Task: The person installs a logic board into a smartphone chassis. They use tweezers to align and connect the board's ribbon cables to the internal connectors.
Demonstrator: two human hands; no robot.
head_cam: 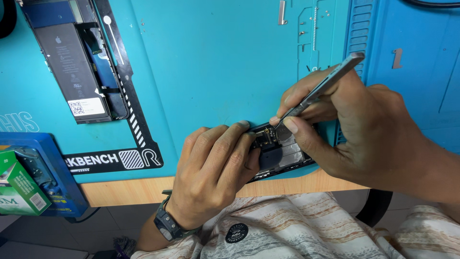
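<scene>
Opened phone [280, 153] under left hand [215, 168], tweezers [321, 88] above

Opened dark phone body [280, 153], insides up, lying flat and slightly askew at the bench's [143, 189] near edge, partly covered. Slim grey metal tweezers [326, 84], tilted, upper end toward the far right, tip down on the phone's upper corner.
</scene>
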